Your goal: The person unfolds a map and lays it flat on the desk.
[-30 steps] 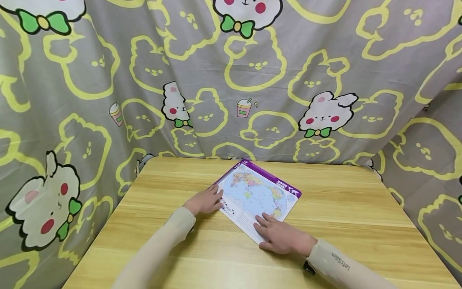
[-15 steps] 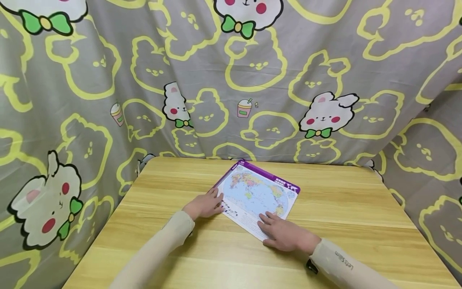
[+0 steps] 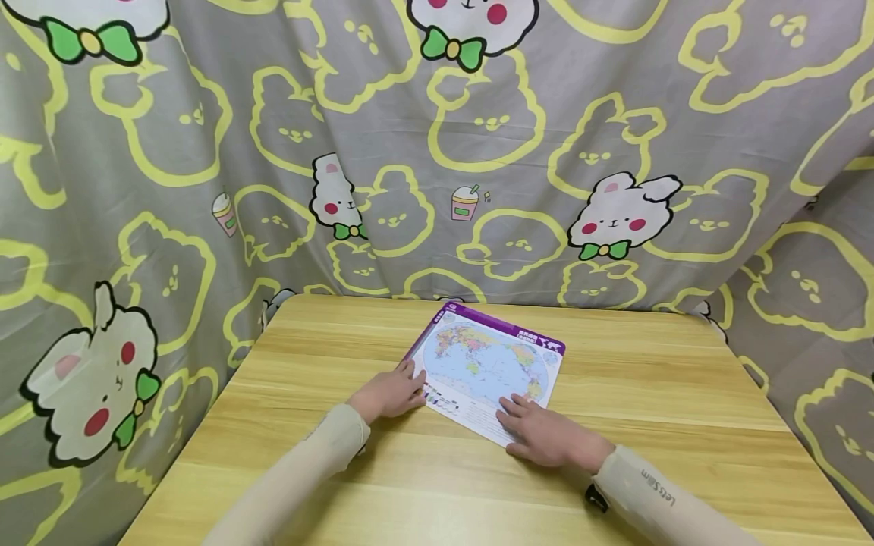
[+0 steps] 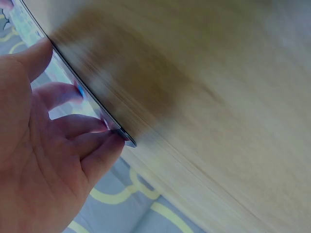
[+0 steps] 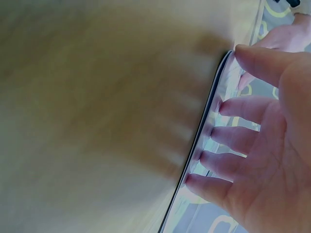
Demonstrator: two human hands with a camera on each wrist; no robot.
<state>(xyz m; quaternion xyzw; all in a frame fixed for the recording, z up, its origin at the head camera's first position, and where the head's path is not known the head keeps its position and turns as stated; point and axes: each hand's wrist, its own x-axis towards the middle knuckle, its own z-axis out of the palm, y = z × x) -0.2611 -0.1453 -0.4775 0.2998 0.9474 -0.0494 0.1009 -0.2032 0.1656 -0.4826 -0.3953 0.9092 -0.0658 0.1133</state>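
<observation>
A flat world map board (image 3: pixel 471 364) with a purple title band lies at a slant on the table. My left hand (image 3: pixel 389 390) rests on its left edge, fingers spread over the surface and thumb along the near side. At the near right part my right hand (image 3: pixel 549 436) touches the board with outstretched fingers, covering that corner. The left wrist view shows the left hand (image 4: pixel 43 136) with fingertips on the board's face and thumb tip at its thin edge. In the right wrist view, the right hand's fingertips (image 5: pixel 204 158) meet the glossy face near a rounded corner.
The light wooden table (image 3: pixel 649 402) extends around the board on every side. A grey curtain (image 3: pixel 492 136) with yellow outlines and cartoon rabbits hangs behind the table and along both sides.
The map board has turned counter-clockwise, its right corner moving away from me and its near corner to the right. My right hand has shifted slightly right and away with it.
</observation>
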